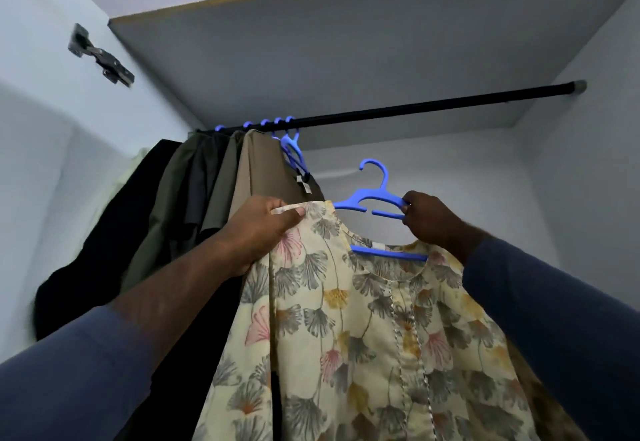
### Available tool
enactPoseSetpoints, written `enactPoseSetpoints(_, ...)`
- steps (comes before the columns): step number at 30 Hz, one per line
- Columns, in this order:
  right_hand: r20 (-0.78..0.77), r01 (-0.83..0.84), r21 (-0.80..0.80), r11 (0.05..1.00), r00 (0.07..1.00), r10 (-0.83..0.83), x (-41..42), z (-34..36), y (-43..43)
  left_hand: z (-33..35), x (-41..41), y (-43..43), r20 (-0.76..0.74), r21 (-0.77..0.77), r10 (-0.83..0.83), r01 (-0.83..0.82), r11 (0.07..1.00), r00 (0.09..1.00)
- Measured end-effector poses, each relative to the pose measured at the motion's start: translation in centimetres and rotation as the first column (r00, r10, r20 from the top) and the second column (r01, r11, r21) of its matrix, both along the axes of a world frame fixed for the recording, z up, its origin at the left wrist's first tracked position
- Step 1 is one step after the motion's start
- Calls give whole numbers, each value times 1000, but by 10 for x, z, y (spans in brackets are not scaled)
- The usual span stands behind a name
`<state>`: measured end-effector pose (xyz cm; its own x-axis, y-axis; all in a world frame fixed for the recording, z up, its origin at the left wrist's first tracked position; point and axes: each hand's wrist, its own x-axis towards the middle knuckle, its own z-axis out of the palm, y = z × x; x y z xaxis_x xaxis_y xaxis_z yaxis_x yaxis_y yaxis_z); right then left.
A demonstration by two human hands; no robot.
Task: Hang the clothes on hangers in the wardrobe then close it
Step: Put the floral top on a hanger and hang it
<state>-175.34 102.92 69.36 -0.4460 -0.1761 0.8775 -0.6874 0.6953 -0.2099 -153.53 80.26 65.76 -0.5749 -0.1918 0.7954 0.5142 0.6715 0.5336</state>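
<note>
A pale yellow floral garment [363,319] hangs on a blue plastic hanger [375,198] held up below the black wardrobe rod [433,106]. My left hand [263,229] grips the garment's left shoulder, thumb on top of the fabric. My right hand [429,221] pinches the hanger's right arm above the neckline. The hanger's hook is free in the air, well under the rod and not touching it. The hanger's lower bar shows through the neck opening.
Several dark, olive and tan clothes [194,205] hang on blue hangers bunched at the rod's left end. The rod's right stretch is bare. A shelf board [346,42] sits just above. A door hinge [100,56] is on the left wall.
</note>
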Motion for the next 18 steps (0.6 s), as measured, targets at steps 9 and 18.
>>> enactPoseSetpoints(9,-130,-244,-110,964,965,229,-89,21,-28,40,-66,29,-133,47,277,-273,961,952)
enactPoseSetpoints(18,-115,-499,-99,861,865,488,-117,5,-89,105,-102,28,-290,-20,586,-616,787,757)
